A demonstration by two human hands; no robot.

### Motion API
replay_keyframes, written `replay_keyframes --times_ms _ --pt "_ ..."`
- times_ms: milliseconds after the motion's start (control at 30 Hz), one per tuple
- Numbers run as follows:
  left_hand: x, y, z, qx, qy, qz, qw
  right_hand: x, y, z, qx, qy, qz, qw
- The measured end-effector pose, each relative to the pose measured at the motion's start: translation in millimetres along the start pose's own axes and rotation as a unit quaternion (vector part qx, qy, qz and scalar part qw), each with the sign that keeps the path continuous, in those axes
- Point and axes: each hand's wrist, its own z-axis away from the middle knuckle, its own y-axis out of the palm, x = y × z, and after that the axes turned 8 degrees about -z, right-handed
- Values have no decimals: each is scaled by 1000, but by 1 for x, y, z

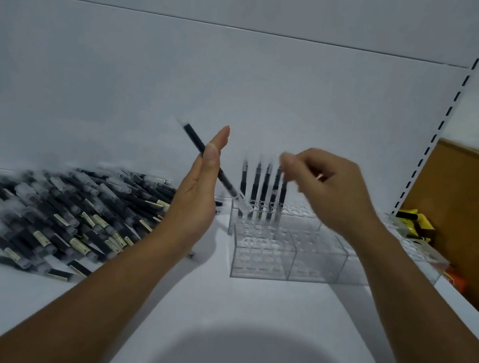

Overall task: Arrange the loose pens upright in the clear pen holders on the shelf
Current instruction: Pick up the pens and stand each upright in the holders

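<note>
Both forearms reach over the white shelf (218,304). The left hand (197,197) keeps its fingers straight and pressed together, with the thumb pinching a tilted pen (194,139) against them. The right hand (332,192) is blurred, its fingers curled at the tops of the upright pens (255,189) in the clear pen holders (259,256); I cannot tell whether it grips one. The loose pens (58,214) lie heaped at left.

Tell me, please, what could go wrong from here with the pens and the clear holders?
1. The tilted black pen with a clear cap is only pinched by the thumb against the straight fingers of the left hand, so it might slip.
2. The blurred right hand is at the tops of the upright black pens in the clear plastic pen holder; a knock could tip them.
3. The loose pile of black pens might roll.
</note>
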Motion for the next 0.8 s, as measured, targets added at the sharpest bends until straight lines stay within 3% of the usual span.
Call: replay_keyframes --times_ms 133,233,333,433,633,700,800 --pt "-3 4 0 9 -1 10 1000 14 20 11 214 50 -56 974" --pt "-3 4 0 15 -6 11 1000 12 26 11 226 61 -124 964" --pt "-4 2 0 39 -15 0 999 8 18 7 163 58 -182 968" --pt "1 -1 4 101 -32 -100 989 0 1 -2 48 75 -263 961" --pt "28 -4 4 174 -12 -240 955 -11 -34 -14 -148 126 -460 866" --pt "31 -3 4 186 -14 -253 949 -16 -42 -16 -208 112 -445 864" --pt "31 -3 4 184 -12 -261 948 -21 -45 -17 -272 75 -311 907"
